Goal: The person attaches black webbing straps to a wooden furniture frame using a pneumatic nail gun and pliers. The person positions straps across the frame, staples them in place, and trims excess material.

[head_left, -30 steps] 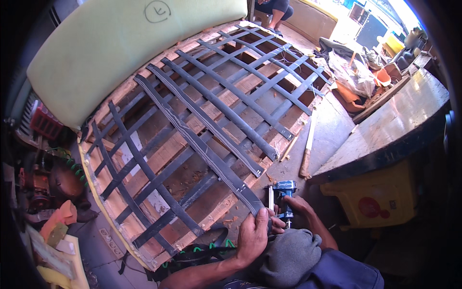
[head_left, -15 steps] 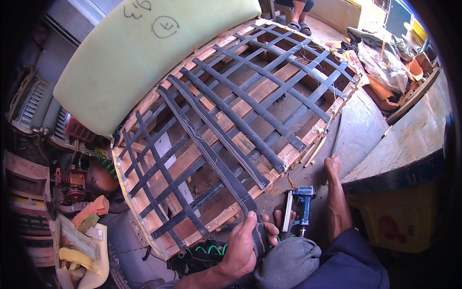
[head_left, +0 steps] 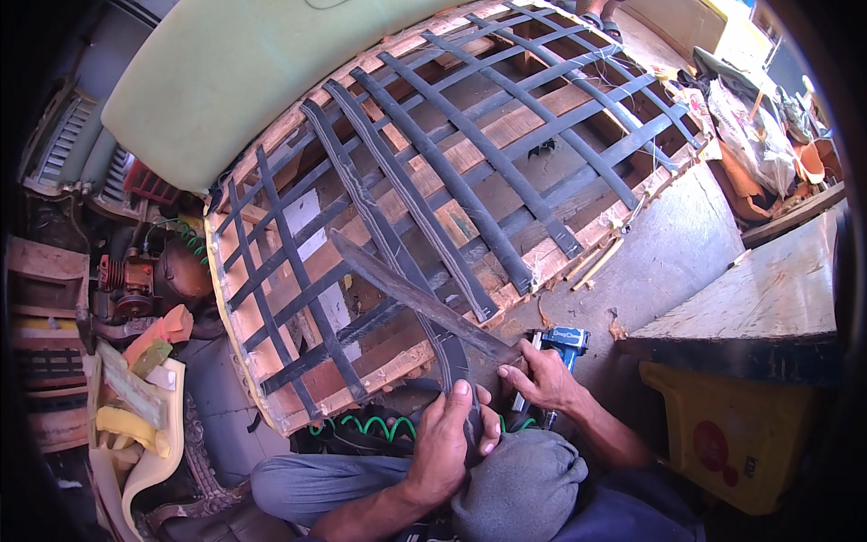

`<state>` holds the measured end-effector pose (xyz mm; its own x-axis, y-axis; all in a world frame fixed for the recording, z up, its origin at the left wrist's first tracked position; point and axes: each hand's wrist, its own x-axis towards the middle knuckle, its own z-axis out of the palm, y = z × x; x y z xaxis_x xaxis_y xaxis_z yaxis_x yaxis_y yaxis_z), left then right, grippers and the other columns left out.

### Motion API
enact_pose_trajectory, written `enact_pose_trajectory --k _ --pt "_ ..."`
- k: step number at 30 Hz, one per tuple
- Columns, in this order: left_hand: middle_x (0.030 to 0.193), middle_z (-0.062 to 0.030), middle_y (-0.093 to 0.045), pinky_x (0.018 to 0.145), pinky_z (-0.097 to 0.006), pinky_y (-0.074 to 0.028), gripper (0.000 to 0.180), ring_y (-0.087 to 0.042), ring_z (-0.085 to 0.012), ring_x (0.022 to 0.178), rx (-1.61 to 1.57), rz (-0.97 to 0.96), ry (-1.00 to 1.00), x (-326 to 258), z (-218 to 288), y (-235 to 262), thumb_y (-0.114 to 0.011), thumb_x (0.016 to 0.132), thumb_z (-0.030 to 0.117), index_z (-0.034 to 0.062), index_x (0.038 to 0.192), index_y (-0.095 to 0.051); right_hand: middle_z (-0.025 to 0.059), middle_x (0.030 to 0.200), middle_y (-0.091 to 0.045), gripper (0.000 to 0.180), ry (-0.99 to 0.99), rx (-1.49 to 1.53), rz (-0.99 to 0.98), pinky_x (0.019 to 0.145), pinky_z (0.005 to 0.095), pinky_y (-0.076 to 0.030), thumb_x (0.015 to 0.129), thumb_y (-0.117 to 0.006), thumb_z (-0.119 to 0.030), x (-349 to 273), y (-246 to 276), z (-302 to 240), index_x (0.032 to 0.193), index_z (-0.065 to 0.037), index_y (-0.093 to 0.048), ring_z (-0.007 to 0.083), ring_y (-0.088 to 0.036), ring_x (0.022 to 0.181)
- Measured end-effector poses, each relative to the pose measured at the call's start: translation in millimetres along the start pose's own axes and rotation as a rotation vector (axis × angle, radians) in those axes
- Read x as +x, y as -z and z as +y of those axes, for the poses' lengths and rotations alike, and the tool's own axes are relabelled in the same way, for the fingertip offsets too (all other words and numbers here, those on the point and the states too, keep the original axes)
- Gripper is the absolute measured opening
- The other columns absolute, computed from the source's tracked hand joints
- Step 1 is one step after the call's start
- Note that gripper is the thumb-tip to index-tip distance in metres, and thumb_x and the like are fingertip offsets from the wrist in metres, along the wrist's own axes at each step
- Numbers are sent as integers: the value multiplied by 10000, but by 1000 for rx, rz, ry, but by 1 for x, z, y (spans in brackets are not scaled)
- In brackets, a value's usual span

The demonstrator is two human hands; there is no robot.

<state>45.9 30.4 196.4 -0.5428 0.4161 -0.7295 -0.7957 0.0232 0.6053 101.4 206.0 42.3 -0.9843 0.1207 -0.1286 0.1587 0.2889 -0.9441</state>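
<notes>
My left hand point(head_left: 442, 441) is closed round the loose near end of a black webbing strap point(head_left: 368, 217). That strap runs across the wooden seat frame point(head_left: 397, 359), over a lattice of other straps. My right hand point(head_left: 545, 378) grips a long, dark-bladed knife point(head_left: 411, 296) by its near end. Its blade slants up and left over the held strap, close to the frame's near rail; whether it touches the strap I cannot tell. Just behind my right hand, a blue staple gun point(head_left: 567, 340) is partly hidden.
A pale green foam cushion point(head_left: 226, 81) leans along the frame's far side. At the left stand a small red compressor point(head_left: 135, 275) and foam scraps point(head_left: 131, 429). A worn board point(head_left: 750, 289) over a yellow crate point(head_left: 722, 443) is at the right. Another person's feet point(head_left: 603, 20) show at the top.
My right hand has swung the knife from the right side, beside the frame, leftward across the strap. My left hand still grips the strap end. The view has shifted slightly.
</notes>
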Motion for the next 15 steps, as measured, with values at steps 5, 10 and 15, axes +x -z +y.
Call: enact_pose_trajectory --k 5,10,15 --pt "690 -81 -580 565 -268 -427 441 -512 -134 573 197 16 -43 1 -5 0 -348 1121 423 14 1102 -512 254 640 -614 395 -31 -8 -46 555 484 -498 965 -690 -317 3 -3 -10 970 24 -489 453 -675 646" --pt "676 -65 -577 532 -267 -419 445 -501 -122 548 172 49 -51 4 -17 -4 -338 1125 421 20 1068 -520 272 684 -639 420 -68 -55 -110 569 501 -513 969 -685 -319 15 -17 -25 1004 39 -468 490 -676 698" --pt "665 -56 -595 519 -269 -426 402 -519 -119 533 246 58 -139 0 -19 1 -344 1129 379 27 1062 -527 279 699 -650 391 -72 53 -137 590 520 -531 969 -670 -269 23 -27 -34 1067 29 -436 469 -694 695"
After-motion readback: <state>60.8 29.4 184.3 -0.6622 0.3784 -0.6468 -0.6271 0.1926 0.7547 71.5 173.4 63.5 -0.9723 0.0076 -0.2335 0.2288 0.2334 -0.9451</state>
